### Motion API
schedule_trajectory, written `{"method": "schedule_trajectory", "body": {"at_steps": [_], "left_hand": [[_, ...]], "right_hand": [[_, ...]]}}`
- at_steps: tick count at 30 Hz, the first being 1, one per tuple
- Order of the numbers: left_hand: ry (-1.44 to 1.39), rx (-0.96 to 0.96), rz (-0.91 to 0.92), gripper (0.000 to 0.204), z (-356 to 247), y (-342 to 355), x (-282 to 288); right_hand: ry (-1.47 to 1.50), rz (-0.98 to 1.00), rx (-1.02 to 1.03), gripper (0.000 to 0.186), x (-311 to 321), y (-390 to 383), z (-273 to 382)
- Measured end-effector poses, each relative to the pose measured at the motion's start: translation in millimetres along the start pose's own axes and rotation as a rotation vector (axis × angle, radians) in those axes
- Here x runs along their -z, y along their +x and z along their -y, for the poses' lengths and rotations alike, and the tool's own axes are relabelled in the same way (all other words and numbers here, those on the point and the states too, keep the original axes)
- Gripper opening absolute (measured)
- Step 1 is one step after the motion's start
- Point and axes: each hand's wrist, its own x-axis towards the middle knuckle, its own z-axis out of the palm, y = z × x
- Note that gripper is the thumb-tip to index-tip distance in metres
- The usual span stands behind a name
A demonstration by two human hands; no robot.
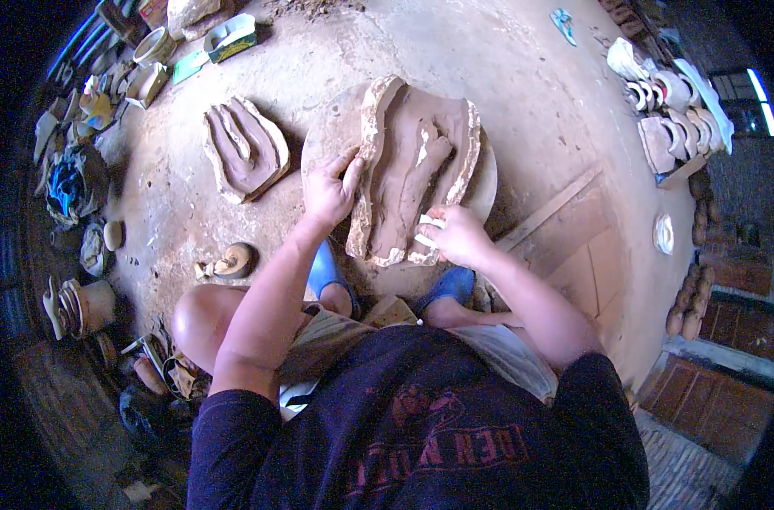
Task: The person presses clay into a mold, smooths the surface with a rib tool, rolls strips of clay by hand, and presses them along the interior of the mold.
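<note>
Right grip clasps a white piece at the mould's near end; left grip, unclenched, touches its left side. Clay lining looks laid but unfinished.

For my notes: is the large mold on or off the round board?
On: the large mold lies across the round board, visible on both sides.

Green-sided tub near a beige bowl, crumpled blue plastic, curved pieces at right
</note>
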Motion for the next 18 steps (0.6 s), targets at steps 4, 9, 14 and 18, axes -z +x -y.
{"method": "schedule_trajectory", "body": {"at_steps": [4, 9, 14, 18], "left_hand": [[-0.012, -0.021, -0.042, 0.034, 3.0, -3.1, -2.4], [-0.015, 0.027, -0.011, 0.033, -3.9, -6.5, -0.1], [-0.001, 0.064, -0.059, 0.032, -9.0, -14.9, -2.5], [-0.028, 0.135, 0.034, 0.040, -25.9, -17.4, 3.2]], "right_hand": [[-0.030, 0.081, 0.040, 0.036, -2.1, -17.6, -7.1], [-0.147, 0.232, 0.186, 0.029, 15.7, -58.4, 24.6], [-0.193, -0.311, 0.269, 0.033, 53.7, -4.1, 38.1], [-0.224, -0.619, 0.310, 0.044, 56.7, 52.9, 53.3]]}}
